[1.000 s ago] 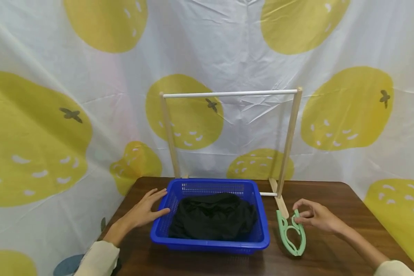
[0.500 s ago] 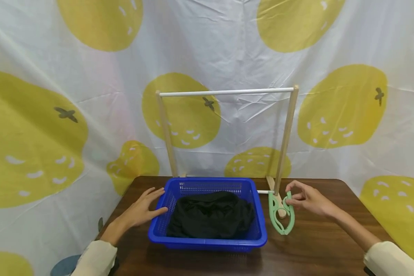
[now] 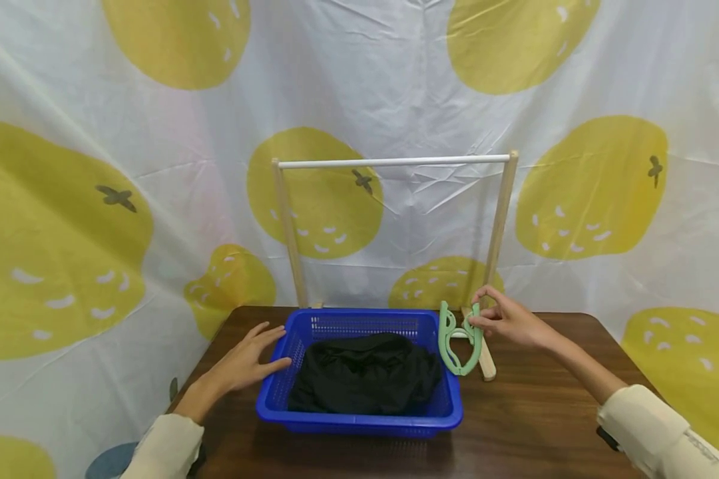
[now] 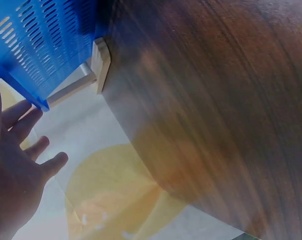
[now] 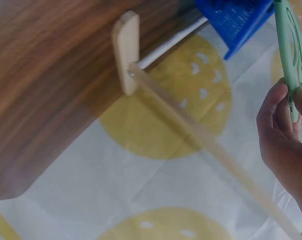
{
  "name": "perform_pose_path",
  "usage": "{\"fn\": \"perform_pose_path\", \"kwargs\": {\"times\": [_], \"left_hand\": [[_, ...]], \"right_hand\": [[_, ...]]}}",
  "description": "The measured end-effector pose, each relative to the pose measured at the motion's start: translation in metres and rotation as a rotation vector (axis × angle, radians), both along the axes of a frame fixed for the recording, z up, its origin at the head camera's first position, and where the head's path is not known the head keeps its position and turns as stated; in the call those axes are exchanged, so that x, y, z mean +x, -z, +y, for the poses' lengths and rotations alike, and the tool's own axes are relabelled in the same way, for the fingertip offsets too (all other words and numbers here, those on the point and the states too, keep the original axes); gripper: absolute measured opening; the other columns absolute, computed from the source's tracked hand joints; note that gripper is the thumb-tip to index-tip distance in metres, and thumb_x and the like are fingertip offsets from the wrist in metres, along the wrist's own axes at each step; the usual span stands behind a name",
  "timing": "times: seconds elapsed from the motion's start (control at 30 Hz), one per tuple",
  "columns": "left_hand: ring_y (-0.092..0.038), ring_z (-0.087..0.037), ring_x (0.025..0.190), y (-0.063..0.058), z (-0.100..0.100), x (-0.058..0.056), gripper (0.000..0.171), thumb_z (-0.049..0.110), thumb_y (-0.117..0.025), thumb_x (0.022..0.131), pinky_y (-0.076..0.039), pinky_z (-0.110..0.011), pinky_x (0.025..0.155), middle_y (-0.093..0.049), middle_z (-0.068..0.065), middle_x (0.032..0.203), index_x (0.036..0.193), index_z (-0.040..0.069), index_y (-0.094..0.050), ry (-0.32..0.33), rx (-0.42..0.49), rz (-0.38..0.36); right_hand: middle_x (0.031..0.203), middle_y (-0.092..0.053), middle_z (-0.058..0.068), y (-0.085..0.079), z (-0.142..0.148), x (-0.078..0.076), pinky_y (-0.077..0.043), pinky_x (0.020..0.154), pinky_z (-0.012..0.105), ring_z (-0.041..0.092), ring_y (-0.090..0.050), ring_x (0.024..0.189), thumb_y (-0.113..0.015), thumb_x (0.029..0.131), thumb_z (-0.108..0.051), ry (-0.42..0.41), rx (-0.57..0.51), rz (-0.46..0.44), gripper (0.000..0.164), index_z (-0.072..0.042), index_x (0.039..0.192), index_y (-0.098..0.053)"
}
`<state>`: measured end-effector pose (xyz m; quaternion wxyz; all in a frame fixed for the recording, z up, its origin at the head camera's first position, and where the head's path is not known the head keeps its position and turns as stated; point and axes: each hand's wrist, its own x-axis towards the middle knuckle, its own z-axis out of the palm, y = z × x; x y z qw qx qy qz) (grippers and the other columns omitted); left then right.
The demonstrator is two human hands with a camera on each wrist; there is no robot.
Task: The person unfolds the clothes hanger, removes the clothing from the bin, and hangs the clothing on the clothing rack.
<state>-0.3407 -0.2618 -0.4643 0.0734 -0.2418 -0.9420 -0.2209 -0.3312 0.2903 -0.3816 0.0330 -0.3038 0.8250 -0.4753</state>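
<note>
1. Right hand (image 3: pixel 511 322) pinches the green hanger (image 3: pixel 444 338) between thumb and fingers, at its right upper end.
2. Hanger: its arms point up and its curved middle hangs down, in front of the far part of the basket's right rim. Whether it touches that rim I cannot tell.
3. Left hand (image 3: pixel 242 366) lies at the basket's left rim, fingers spread and relaxed, their tips at the edge.
4. A second ago the hanger was lower and nearer, to the right of the basket; half a second ago it was in front of the rack's right foot. It has moved left and far, along with the right hand. Left hand, basket and cloth have kept their places.
5. Basket (image 3: pixel 359 419): blue, with slotted walls, on the near part of the table (image 3: pixel 539 399). A black cloth (image 3: pixel 365 376) lies bunched inside, covering most of the floor.
6. Rack (image 3: pixel 395 161): upright, on the far side of the table. The basket hides most of its left foot and lower bar.
7. The right wrist view cuts off the hanger's top and part of the hand.
8. At the left near corner, a rounded blue thing (image 3: pixel 110 462) is partly cut off; I cannot tell what it is.
</note>
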Motion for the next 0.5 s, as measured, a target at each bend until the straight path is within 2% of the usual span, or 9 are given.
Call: {"fn": "perform_pose_path", "kwargs": {"times": [0.13,0.23,0.37,0.5], "left_hand": [[-0.024,-0.042,0.154,-0.005,0.004,-0.001,0.078,0.058,-0.066,0.097,-0.033,-0.069,0.112,-0.046,-0.014,0.159,0.155,0.007,-0.049,0.013,-0.004,0.027],[-0.025,-0.042,0.154,-0.011,0.009,-0.001,0.076,0.055,-0.067,0.098,-0.033,-0.068,0.113,-0.047,-0.015,0.158,0.154,0.007,-0.050,0.025,-0.002,0.046],[-0.027,-0.041,0.153,-0.022,0.020,0.000,0.075,0.055,-0.067,0.098,-0.034,-0.066,0.114,-0.048,-0.015,0.158,0.155,0.008,-0.049,0.039,-0.003,0.067],[-0.034,-0.039,0.151,-0.036,0.034,0.000,0.073,0.054,-0.066,0.099,-0.036,-0.062,0.114,-0.048,-0.017,0.157,0.156,0.012,-0.049,0.057,-0.014,0.093]], "right_hand": [[0.069,-0.059,0.003,-0.007,-0.015,-0.007,-0.052,0.062,0.030,0.016,-0.057,0.063,-0.060,0.104,-0.001,-0.011,0.002,0.010,0.030,0.001,0.124,-0.039],[0.078,-0.070,0.012,-0.011,-0.027,-0.013,-0.053,0.062,0.030,0.016,-0.061,0.065,-0.060,0.104,-0.001,-0.023,-0.006,0.005,0.029,0.003,0.124,-0.039],[0.092,-0.075,0.023,-0.014,-0.042,-0.021,-0.052,0.062,0.028,0.015,-0.062,0.064,-0.059,0.104,0.001,-0.038,-0.015,0.007,0.028,0.005,0.122,-0.038],[0.097,-0.075,0.026,-0.016,-0.055,-0.027,-0.052,0.061,0.028,0.016,-0.059,0.059,-0.058,0.104,0.002,-0.075,-0.023,0.015,0.027,0.004,0.121,-0.038]]}}
